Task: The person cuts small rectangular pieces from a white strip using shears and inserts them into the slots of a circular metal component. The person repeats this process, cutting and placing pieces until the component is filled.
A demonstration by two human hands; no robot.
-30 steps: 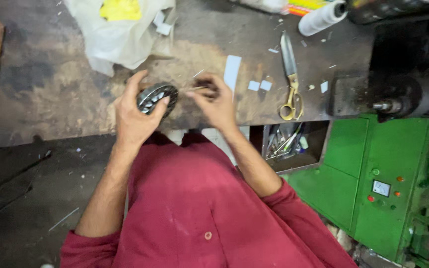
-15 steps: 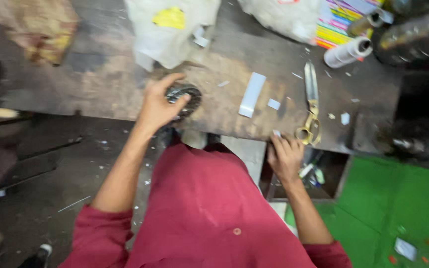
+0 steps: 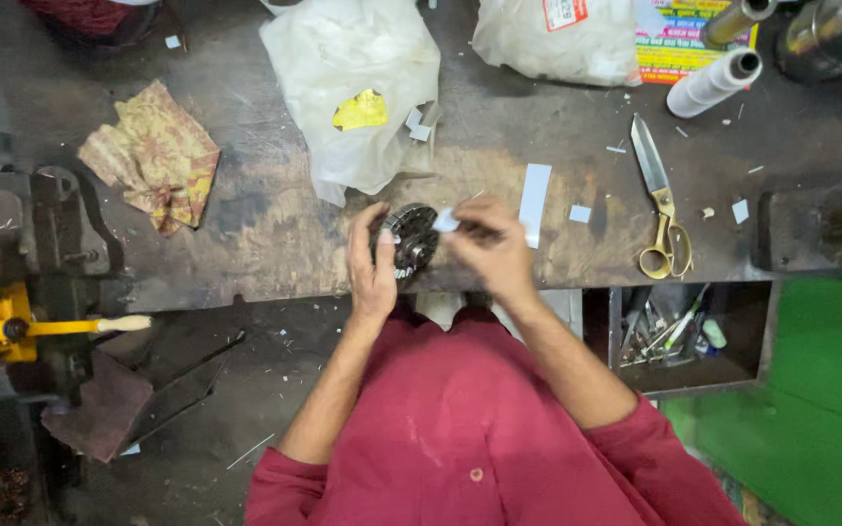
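My left hand (image 3: 370, 263) grips a round dark slotted metal core (image 3: 414, 239) at the near edge of the worn wooden bench (image 3: 246, 224). My right hand (image 3: 492, 248) pinches a small white paper slip (image 3: 445, 221) and holds it against the right side of the core. Both hands meet over the bench edge, in front of my red shirt. A long white paper strip (image 3: 535, 198) and a small paper square (image 3: 580, 213) lie just right of my right hand.
Brass-handled scissors (image 3: 660, 200) lie to the right. Two white plastic bags (image 3: 358, 83) and a white spool (image 3: 713, 83) sit at the back, a patterned rag (image 3: 153, 151) at the left. A vise with a yellow tool (image 3: 12, 321) stands left; an open drawer of tools (image 3: 674, 336) is under the bench.
My right hand has come up from the drawer below the bench with a paper slip and rejoined the left hand at the core. The camera view has shifted.
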